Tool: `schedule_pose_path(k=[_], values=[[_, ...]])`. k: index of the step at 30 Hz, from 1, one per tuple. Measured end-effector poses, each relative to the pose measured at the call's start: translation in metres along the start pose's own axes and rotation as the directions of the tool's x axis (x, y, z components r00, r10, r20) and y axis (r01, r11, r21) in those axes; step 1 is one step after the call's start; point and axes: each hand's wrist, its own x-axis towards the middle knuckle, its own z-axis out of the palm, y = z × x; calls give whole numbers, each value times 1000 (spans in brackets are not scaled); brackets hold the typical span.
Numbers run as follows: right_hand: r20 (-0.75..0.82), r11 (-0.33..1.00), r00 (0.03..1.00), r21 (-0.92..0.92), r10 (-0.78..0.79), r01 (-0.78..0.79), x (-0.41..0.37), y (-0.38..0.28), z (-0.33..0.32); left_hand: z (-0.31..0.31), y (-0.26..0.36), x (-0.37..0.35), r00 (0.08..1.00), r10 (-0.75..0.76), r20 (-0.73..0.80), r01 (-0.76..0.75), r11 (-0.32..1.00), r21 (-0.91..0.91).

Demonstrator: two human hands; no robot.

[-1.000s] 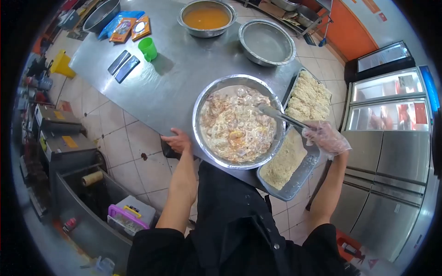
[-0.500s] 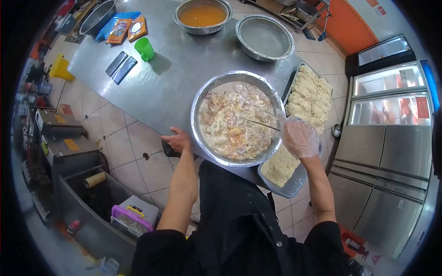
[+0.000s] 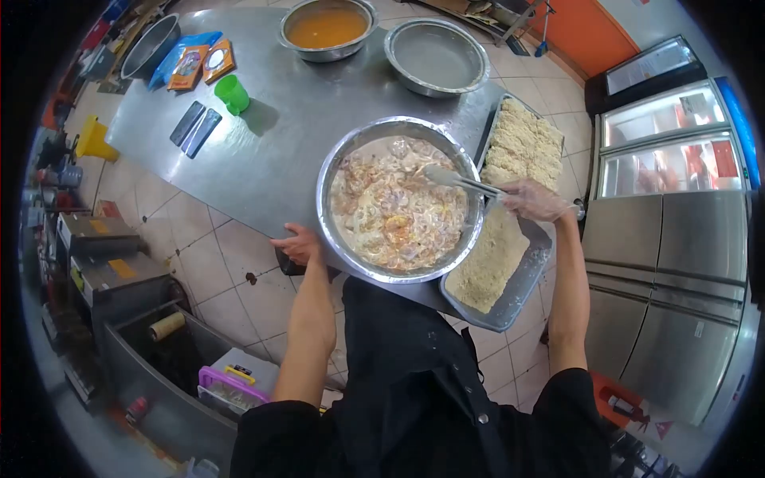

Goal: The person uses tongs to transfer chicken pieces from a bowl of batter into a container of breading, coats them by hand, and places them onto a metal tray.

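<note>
My right hand [image 3: 539, 199], in a clear plastic glove, grips metal tongs [image 3: 462, 182]. Their tips reach over the upper right of a large steel bowl [image 3: 323, 191]. Inside the bowl is a wet, pale mixture [image 3: 394, 219] of battered pieces, perhaps meat. My left hand [image 3: 297, 244] is bare and rests at the table's near edge, left of the bowl, with its fingers spread. Below my right hand a grey tub [image 3: 518, 307] holds pale crumbs [image 3: 488, 267]. Beyond it lie crumb-coated pieces [image 3: 522, 147] on a tray.
On the steel table [image 3: 271, 175] stand a bowl of orange liquid [image 3: 328, 30], another steel bowl [image 3: 438, 57] and a green cup [image 3: 232, 95]. Two phones [image 3: 196, 129] and orange packets [image 3: 190, 67] lie at the left. A steel fridge [image 3: 621, 239] stands at the right.
My right hand has risen and moved slightly right, turning the tongs so that their tips now show above the mixture. My left hand stays at the table edge. The view has shifted a little.
</note>
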Motion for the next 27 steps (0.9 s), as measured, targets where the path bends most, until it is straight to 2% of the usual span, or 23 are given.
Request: schedule_pose_path(k=[2, 4, 5, 6, 8, 9, 10, 11, 12, 13, 14, 16, 17, 18, 20, 22, 24, 26, 27], values=[[-128, 956, 979, 229, -158, 184, -28, 25, 3, -1, 8, 0, 1000, 12, 14, -12, 1000, 5], [-42, 975, 991, 189, 124, -114, -79, -23, -15, -15, 16, -7, 994, -71, 87, 70, 997, 21], [-84, 964, 979, 210, 187, -166, -98, -24, -13, 2, 7, 1, 997, -68, 37, 67, 997, 24], [-98, 956, 972, 226, 216, -190, -118, -24, -9, 2, 7, 2, 997, -46, 64, 45, 999, 29], [-229, 933, 949, 335, 218, -133, -159, -23, 1, 0, 3, 0, 994, -51, 101, 56, 997, -50], [-185, 893, 937, 401, 296, -202, -180, -24, 1, 1, 3, -1, 992, -27, 127, 33, 999, -42], [-196, 881, 926, 419, 323, -219, -199, -22, 5, 1, 6, -1, 996, -43, 73, 44, 999, -16], [-271, 911, 909, 355, 315, -210, -218, -19, 11, 3, 7, -1, 998, -57, 14, 57, 998, 7], [-340, 936, 892, 287, 299, -204, -231, -27, 15, 6, 6, -1, 999, -38, 31, 37, 999, 14], [-357, 944, 880, 215, 313, -249, -248, -41, 16, 7, 5, -1, 999, -49, 15, 49, 999, -11], [-361, 939, 873, 227, 327, -258, -258, -45, 26, 9, 4, 3, 998, -64, -3, 64, 997, -38], [-487, 912, 771, 227, 410, -342, -274, -52, 45, 28, -11, 14, 1000, -28, -9, 27, 998, -51], [-460, 879, 750, 200, 475, -434, -277, -62, 51, 32, -11, 14, 997, -31, -71, 29, 999, -31], [-457, 875, 748, 209, 482, -436, -274, -68, 63, 33, -10, 14, 990, -33, -134, 32, 999, -12], [-506, 770, 641, 77, 577, -633, -258, -72, 93, 32, -7, 12, 990, -38, -138, 34, 999, -34], [-464, 764, 670, 22, 580, -645, -233, -56, 134, 34, -9, 15, 989, -44, -143, 37, 998, -55], [-422, 754, 692, -29, 586, -656, -221, -54, 156, 43, -11, 20, 979, -58, -196, 61, 998, 9], [-495, 819, 722, -35, 484, -573, -214, -56, 162, 47, -14, 20, 977, -53, -207, 58, 998, 17], [-492, 819, 720, -25, 489, -573, -210, -58, 161, 47, -15, 22, 975, -48, -216, 55, 998, 28]])
